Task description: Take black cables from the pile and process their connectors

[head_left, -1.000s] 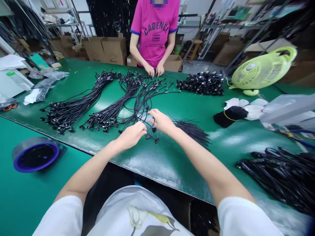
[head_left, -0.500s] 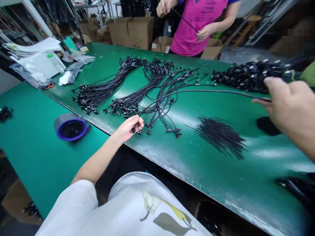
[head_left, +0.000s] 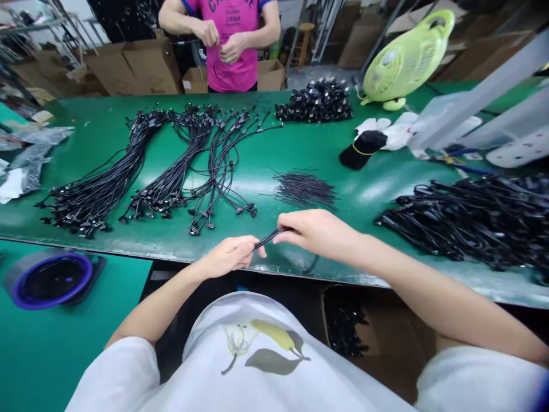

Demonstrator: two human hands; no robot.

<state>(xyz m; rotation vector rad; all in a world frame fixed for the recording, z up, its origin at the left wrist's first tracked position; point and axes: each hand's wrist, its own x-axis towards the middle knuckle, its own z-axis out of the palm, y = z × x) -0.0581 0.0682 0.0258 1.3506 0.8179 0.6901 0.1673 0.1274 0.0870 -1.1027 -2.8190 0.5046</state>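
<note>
Heads up: your right hand is pinched shut on that black cable just above the front edge of the green workbench, can't tell if your half-curled left hand has it too, so a loose pinch could drop it.

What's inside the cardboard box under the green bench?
Black cable pieces lie along the left side of the open cardboard box. The rest of its inside is hidden by the green bench and the person's right arm, so I can't tell what else it holds.
</note>
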